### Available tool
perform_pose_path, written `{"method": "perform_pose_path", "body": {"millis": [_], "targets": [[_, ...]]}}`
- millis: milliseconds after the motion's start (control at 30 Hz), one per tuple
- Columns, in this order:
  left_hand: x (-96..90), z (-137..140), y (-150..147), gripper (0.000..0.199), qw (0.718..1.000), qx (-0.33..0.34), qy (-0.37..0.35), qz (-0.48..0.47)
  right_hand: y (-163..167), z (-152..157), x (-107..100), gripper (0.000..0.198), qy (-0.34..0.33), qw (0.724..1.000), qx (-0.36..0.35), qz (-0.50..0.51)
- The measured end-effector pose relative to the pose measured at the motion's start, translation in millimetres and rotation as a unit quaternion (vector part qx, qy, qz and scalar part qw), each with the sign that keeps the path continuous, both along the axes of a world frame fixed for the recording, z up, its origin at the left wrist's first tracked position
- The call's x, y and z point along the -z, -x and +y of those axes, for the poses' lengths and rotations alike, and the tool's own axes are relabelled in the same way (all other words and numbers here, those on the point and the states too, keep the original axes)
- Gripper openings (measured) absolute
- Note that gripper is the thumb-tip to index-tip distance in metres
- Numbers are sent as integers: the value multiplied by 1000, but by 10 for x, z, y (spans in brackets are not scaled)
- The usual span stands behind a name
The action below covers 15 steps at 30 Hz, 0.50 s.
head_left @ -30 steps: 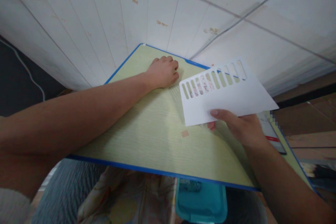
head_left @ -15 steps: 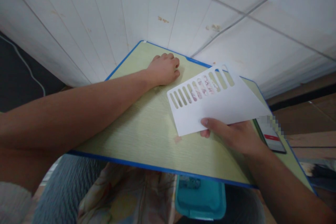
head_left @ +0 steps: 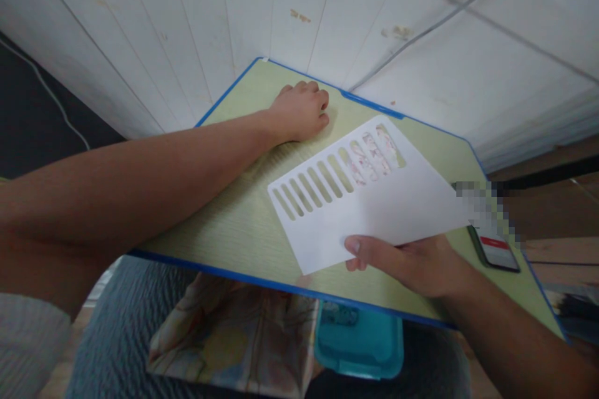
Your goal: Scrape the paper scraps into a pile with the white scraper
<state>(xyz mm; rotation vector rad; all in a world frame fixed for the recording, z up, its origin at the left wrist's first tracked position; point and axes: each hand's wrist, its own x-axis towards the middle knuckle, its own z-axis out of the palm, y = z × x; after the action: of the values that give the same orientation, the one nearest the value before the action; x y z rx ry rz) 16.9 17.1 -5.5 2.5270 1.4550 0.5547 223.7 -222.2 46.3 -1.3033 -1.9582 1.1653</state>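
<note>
My right hand (head_left: 416, 265) pinched the slotted white card (head_left: 388, 206), which stuck out ahead-left, long axis crosswise, my left hand (head_left: 302, 112) curled beyond, grip unclear.

Pale green, blue-edged table (head_left: 234, 218); phone (head_left: 496, 254) and left grip (head_left: 302, 111) rest on it.

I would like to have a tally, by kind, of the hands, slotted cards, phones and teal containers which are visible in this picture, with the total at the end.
Hands: 2 (left hand and right hand)
White slotted card: 1
Phone: 1
Teal container: 1
Total: 5
</note>
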Motion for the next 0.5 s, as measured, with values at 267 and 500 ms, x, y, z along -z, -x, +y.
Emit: {"method": "perform_pose_path", "body": {"millis": [267,500], "targets": [[76,60,-17,64,1000,-3,-4,12,47,-88,30,25,104,993,-28,46],[39,49,-5,55,1000,3,-15,27,-13,39,82,48,-16,988,135,75]]}}
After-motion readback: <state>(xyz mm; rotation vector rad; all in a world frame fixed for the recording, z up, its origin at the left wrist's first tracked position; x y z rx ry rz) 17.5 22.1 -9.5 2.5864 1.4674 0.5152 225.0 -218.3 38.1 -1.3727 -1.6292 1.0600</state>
